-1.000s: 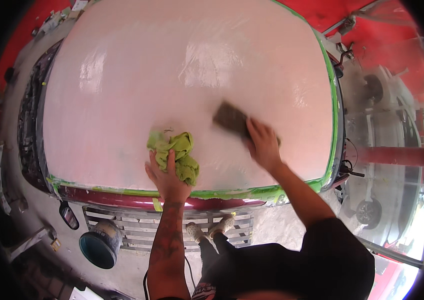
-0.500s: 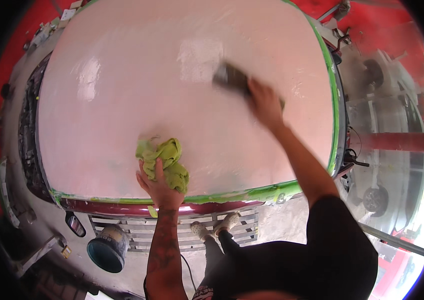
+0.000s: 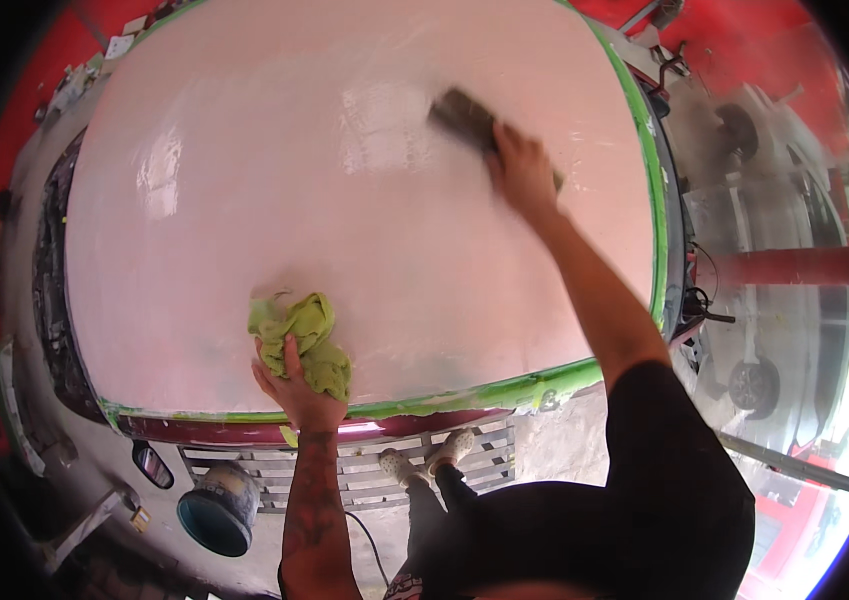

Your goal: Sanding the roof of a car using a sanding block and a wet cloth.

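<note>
A broad, pinkish-white car panel (image 3: 244, 130) fills most of the view, its surface wet and shiny. Green masking tape (image 3: 658, 215) runs along its right and near edges. My right hand (image 3: 524, 178) is closed over a long dark sanding block (image 3: 466, 120), which lies slantwise on the panel's far right part and is slightly blurred. At the near left, my left hand (image 3: 296, 390) grips a crumpled lime-green cloth (image 3: 316, 335) against the panel, just inside the taped edge. The lower side of the block is hidden.
Below the near edge, a dark red body strip (image 3: 234, 430) shows, with a slatted grate (image 3: 364, 480) under my feet. A dark bucket (image 3: 219, 512) stands at the lower left. Off to the right are a red post (image 3: 804, 265) and a car behind hazy plastic sheeting (image 3: 774, 340).
The sanding block and my right hand have slid farther away over the panel. My left hand stays on the cloth near the front edge. The whole view has shifted a little.
</note>
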`<state>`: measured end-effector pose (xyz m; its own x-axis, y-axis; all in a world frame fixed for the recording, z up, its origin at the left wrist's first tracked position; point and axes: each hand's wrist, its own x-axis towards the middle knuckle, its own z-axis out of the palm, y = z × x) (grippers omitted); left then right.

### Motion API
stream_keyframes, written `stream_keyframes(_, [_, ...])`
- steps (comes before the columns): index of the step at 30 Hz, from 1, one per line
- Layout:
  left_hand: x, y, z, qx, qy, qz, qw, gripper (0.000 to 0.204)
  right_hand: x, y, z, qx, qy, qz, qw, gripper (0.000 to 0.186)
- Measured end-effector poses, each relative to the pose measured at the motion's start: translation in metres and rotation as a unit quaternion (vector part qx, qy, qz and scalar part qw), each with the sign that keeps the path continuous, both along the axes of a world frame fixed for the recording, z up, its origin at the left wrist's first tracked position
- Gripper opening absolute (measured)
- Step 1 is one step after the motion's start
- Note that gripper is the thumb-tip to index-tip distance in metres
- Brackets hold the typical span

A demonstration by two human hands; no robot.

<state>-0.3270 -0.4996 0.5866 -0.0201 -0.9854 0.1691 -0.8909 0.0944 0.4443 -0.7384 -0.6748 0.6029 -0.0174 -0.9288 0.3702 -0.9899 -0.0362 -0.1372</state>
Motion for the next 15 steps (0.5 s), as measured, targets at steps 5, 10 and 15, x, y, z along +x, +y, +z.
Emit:
stream_keyframes(5, [-0.003,0.000,0.001,0.018,-0.006,0.019,1.000,0.097,0.045,0.216,0.007,0.105,-0.049,0.070,0.991,0.070])
stream_keyframes(10, [-0.011,-0.004,0.005,-0.012,0.001,-0.030,0.999,0.100,-0.049,0.101,0.002,0.038,0.046,-0.023,0.998,0.060])
stream_keyframes(15, [-0.007,-0.003,0.002,-0.044,-0.015,-0.007,0.999,0.098,-0.071,0.023,0.017,-0.009,0.016,-0.074,0.997,0.048])
